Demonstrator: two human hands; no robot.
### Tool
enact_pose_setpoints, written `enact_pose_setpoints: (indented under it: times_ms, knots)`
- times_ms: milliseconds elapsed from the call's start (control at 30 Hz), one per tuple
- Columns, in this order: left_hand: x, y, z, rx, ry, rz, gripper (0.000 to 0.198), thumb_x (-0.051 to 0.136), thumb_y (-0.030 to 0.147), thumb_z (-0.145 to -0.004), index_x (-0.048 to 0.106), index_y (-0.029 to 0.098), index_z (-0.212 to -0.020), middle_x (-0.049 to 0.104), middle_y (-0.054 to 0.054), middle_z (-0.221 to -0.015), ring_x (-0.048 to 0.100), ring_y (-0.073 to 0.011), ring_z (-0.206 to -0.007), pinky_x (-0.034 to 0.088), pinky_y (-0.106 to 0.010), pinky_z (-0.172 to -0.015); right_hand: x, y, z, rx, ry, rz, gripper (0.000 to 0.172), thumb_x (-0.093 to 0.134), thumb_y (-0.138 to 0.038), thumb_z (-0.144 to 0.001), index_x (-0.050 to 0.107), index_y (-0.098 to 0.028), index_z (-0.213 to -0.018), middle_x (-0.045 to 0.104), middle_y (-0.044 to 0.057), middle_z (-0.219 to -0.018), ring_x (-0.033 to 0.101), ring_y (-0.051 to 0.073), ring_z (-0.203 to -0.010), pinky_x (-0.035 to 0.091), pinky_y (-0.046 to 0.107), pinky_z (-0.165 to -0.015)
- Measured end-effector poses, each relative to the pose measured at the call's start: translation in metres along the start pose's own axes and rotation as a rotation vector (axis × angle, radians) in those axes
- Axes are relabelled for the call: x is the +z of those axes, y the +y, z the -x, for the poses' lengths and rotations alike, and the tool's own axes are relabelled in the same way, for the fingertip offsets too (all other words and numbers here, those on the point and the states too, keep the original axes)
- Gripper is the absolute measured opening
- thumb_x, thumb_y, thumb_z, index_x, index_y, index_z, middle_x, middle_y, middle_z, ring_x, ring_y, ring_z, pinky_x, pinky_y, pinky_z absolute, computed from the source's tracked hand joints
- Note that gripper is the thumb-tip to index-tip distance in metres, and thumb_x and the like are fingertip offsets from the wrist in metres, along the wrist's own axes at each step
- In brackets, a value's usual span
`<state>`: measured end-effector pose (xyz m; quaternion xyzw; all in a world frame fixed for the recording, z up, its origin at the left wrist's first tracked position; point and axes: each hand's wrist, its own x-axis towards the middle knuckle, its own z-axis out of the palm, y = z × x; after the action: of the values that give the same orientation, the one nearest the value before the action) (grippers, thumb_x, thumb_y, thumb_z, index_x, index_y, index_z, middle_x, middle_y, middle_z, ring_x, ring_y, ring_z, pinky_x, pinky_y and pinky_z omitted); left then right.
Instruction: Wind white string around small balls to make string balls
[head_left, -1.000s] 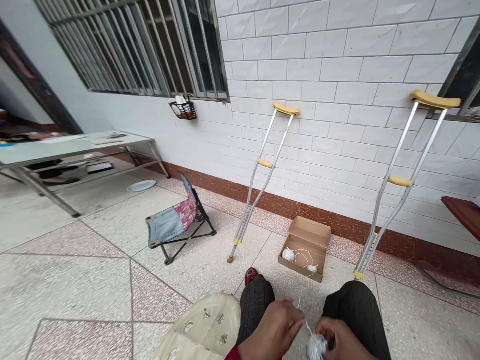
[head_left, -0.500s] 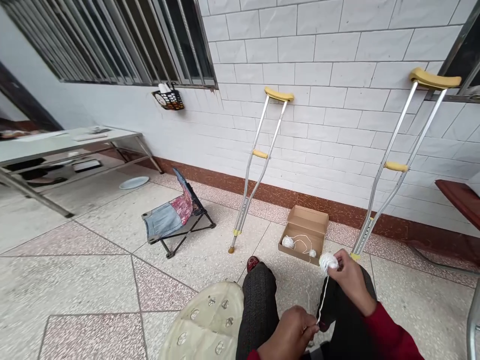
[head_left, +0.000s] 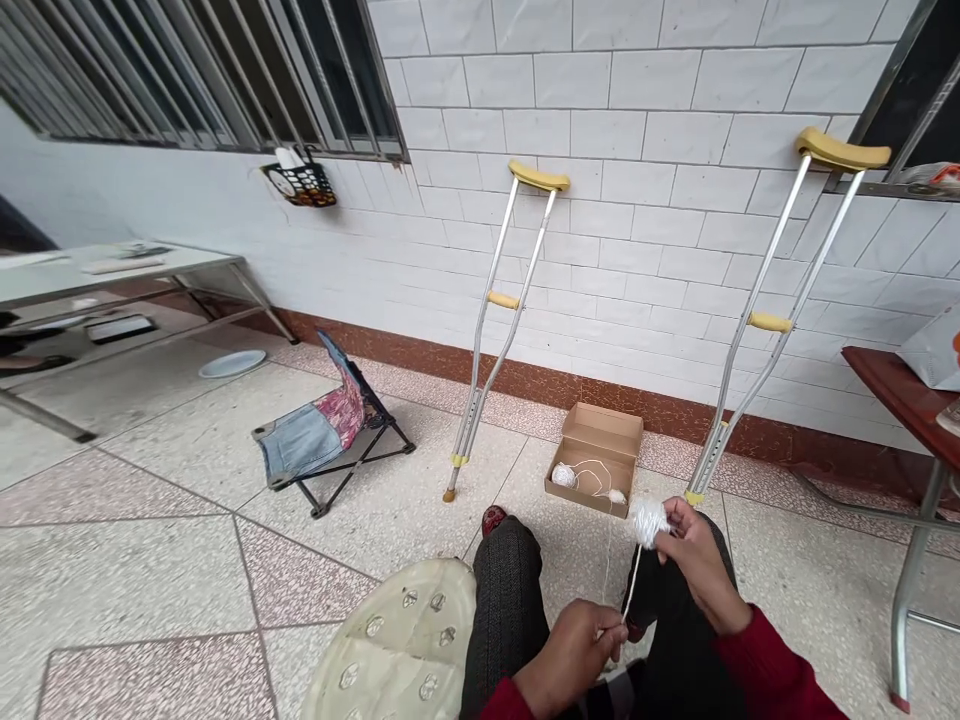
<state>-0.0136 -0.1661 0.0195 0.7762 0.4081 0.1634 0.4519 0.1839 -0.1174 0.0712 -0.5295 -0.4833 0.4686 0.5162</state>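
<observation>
In front of the box (head_left: pixel 604 432), winding seems underway: yarn ball (head_left: pixel 649 523) gripped by right hand (head_left: pixel 697 562), strand (head_left: pixel 632 582) pinched by left hand (head_left: pixel 576 642); even tension is needed.

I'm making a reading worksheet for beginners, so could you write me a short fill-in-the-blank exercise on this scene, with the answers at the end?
1. The right hand holds a ball of yarn whose colour is ____, and the left hand pinches its strand.
2. The lid of the cardboard box is not shut but ____.
3. Exactly ____ crutches lean against the wall.
4. The crutches' top pads are ____ in colour.

Missing words: white; open; two; yellow.
</observation>
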Motion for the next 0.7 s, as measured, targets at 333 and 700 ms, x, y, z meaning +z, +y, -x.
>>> enact_pose_setpoints:
  times_ms: [333,700]
  knots:
    - [-0.048,-0.003,0.007,0.065,0.163,-0.122,0.039,0.044,0.031,-0.093,0.055,0.016,-0.059,0.058,0.001,-0.060,0.052,-0.0123,-0.063,0.036,-0.029,-0.093,0.016,0.041,0.043,0.114,-0.362,0.179,0.031,0.057,-0.032,-0.092,0.056,-0.017,-0.118,0.058,0.008,-0.120,0.061,0.023,-0.100,0.053,0.042,-0.084]
    - [-0.009,0.010,0.008,-0.015,0.050,0.075,0.041,0.041,0.031,-0.095,0.064,0.014,-0.065,0.063,0.000,-0.064,0.056,-0.0121,-0.063,0.039,-0.020,-0.066,0.011,0.024,-0.005,0.130,-0.057,-0.071,0.034,0.072,-0.039,-0.065,0.060,-0.017,-0.088,0.060,-0.001,-0.065,0.049,0.012,-0.049,0.031,0.021,-0.039]
